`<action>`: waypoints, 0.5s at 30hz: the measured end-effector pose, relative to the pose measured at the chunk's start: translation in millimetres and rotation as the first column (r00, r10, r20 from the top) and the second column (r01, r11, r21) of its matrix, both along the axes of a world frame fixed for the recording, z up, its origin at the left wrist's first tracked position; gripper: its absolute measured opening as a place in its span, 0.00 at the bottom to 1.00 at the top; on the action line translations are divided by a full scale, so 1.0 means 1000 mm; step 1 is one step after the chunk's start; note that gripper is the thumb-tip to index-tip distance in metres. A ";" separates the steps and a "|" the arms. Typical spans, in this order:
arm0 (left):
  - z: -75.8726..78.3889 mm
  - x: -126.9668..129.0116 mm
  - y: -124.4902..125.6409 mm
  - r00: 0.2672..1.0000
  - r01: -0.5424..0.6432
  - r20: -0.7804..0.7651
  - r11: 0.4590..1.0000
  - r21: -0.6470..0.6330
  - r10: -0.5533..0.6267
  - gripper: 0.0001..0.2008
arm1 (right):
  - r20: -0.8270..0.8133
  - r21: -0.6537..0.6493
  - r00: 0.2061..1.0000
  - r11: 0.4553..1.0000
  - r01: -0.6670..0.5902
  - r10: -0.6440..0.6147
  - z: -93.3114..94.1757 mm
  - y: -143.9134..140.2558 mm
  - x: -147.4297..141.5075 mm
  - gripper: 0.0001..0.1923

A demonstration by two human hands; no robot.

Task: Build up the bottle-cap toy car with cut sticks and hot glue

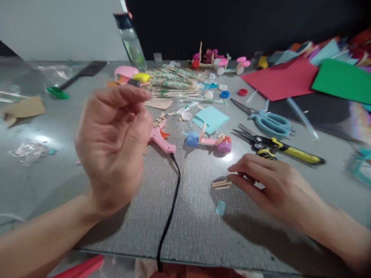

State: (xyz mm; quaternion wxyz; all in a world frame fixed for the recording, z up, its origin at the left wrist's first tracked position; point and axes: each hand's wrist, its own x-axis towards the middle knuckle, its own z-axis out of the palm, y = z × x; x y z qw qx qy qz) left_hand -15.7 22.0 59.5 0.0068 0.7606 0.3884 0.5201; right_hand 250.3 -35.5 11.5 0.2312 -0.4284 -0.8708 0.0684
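While the left hand [116, 146] is raised above the table [191, 231], the right hand [272, 183] is low, near some short wooden pieces [220, 184]. These pieces are thin, straight and of pale wood colour, and they lie almost parallel, close together. I count about three, but the end nearest to the fingers is difficult to see. The right thumb and forefinger stand a little apart, just at this end; whether they touch the wood, I cannot tell. The left thumb and forefinger also have a gap between their tips, but the other fingers are curled and blurred, so I cannot tell if this hand holds something.

Beyond the wooden pieces, in the middle of the table, is a small model vehicle [208, 141]. It has a blue round cap at its left end, and red and purple ones at its right end. A pink strip joins the two ends. One short wooden piece rises, slightly tilted, beside the blue cap, and another piece sits near the red one. To the left of the model lies a pink glue gun [165, 143] with a black cord [174, 193]; to its right are yellow-and-black pliers [298, 152].
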 end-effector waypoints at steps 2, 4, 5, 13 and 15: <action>0.003 -0.004 0.004 0.972 -0.009 0.235 0.998 -0.063 0.024 0.14 | 0.002 0.010 1.000 1.000 0.022 -0.022 0.005 0.002 -0.007 0.05; 0.003 -0.008 0.005 0.951 0.064 0.310 0.986 -0.152 -0.014 0.08 | 0.042 0.005 0.999 0.999 0.034 -0.034 0.011 0.005 -0.021 0.07; 0.001 -0.011 0.004 0.939 0.102 0.343 0.976 -0.191 -0.031 0.06 | 0.080 0.004 0.996 0.999 0.034 -0.034 0.015 0.008 -0.032 0.09; -0.020 -0.017 -0.036 0.947 0.173 0.289 0.980 -0.099 -0.138 0.09 | 0.297 -0.049 0.955 0.998 0.044 -0.028 0.021 0.078 -0.155 0.11; -0.020 -0.022 -0.046 0.959 0.156 0.246 0.986 -0.054 -0.139 0.10 | 0.304 -0.058 0.952 0.996 0.063 -0.043 0.014 0.095 -0.172 0.09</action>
